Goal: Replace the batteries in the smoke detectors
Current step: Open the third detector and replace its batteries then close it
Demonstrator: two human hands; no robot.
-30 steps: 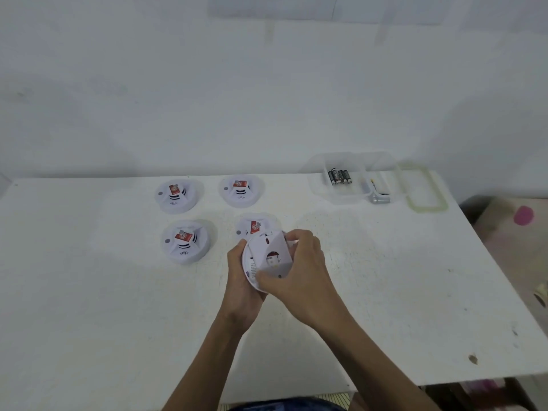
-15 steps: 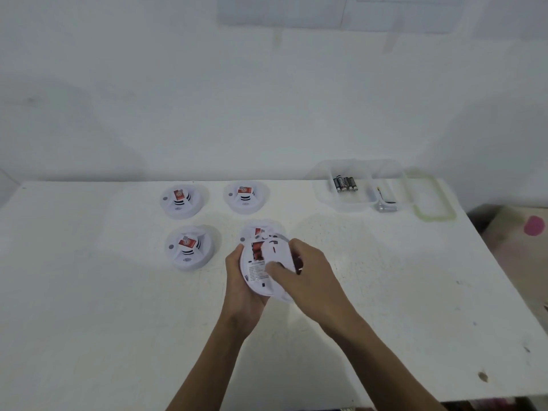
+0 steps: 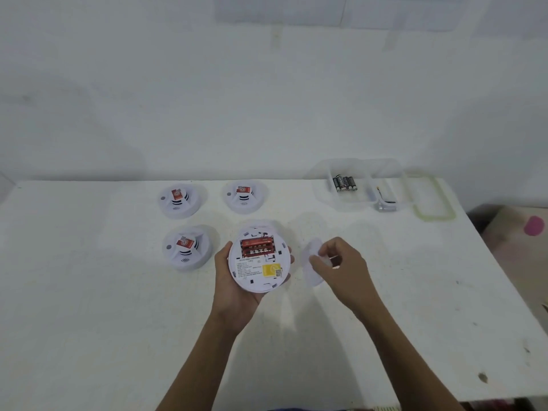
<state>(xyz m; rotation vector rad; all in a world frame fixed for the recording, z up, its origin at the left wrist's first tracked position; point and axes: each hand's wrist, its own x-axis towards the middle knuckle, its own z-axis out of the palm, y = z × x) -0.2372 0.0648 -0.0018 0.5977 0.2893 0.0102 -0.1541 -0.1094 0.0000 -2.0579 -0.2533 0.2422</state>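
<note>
smoke detector [image 3: 258, 269], one held; two red batteries [image 3: 256, 246]

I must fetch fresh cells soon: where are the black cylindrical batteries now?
Head view: the black cylindrical batteries lie inside the clear plastic box on the far right of the white table.

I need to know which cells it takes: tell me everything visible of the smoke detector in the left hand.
The smoke detector is a round white plastic disc, held back up in the left hand, which curls round its rim. Its battery bay is uncovered, with red batteries lying side by side inside. Below them are printed text, too small to read, and a yellow sticker.
</note>
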